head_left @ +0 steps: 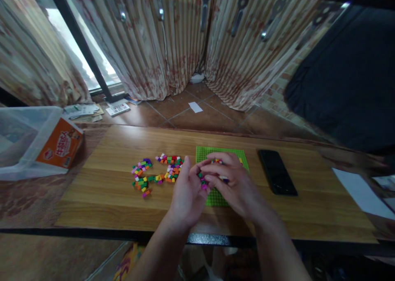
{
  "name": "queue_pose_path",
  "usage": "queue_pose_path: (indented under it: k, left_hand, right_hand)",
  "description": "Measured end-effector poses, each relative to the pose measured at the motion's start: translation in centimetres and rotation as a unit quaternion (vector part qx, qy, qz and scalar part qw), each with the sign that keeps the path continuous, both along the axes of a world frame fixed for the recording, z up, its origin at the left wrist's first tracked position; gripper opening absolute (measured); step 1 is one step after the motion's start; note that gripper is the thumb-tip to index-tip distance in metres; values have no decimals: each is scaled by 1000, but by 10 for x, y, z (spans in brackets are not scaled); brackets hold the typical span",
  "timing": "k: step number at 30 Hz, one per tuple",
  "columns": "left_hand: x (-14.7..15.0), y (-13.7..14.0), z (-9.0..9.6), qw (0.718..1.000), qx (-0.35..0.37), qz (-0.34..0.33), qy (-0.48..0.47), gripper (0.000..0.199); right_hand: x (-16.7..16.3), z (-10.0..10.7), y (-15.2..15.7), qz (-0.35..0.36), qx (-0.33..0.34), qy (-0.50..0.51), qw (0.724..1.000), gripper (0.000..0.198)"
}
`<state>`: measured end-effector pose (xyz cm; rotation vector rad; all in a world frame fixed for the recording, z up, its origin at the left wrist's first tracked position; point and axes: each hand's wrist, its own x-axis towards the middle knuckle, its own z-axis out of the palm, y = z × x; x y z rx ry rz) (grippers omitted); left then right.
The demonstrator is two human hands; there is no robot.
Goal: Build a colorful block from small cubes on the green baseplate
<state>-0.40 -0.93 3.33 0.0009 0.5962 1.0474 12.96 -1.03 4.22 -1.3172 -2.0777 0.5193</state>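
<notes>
My left hand (191, 190) is cupped with its palm turned to the right, above the left edge of a green studded baseplate (216, 199). A few small toy bricks (203, 186), pink and green, show in its hollow. My right hand (233, 180) reaches over from the right, its fingers curled and meeting the left fingertips; what they pinch, if anything, is hidden. Behind the right fingers, more coloured bricks show over the baseplate. Left of my hands lies a loose spread of small multicoloured bricks (142, 185) on the wooden table (101, 190).
A black phone (277, 172) lies right of the baseplate. Beyond the table's right end is white paper (364, 192). At the left stands a clear plastic bin (27, 141) with an orange label. Striped curtains (173, 46) hang behind the table, above a tiled floor (210, 112).
</notes>
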Motion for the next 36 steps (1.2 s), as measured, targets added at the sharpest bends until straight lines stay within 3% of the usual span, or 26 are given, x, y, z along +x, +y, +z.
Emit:
queue_pose_path:
  k: [5,13,19,23,29,36]
  left_hand:
    - [2,-1,2,1000,5,-8,-1,50]
    - [2,0,-1,1000,-6,-11,22,48]
    - [-5,3,-7,995,-23,16,100,40]
    - [-8,5,-7,990,-34,44,129,32]
    - [-7,5,-6,989,-39,33,136,31]
    - [-7,5,-6,988,-38,35,143,29]
  right_hand:
    - [-2,-8,2,14,-1,-39,999,21]
    - [1,-11,3,-10,-5,10,1000,15]
    - [34,-11,8,-119,3,119,986,11]
    - [60,-20,14,-182,-31,161,969,14]
    - [66,-39,19,-162,-101,178,965,15]
    - [61,-48,24,-153,-112,190,963,11]
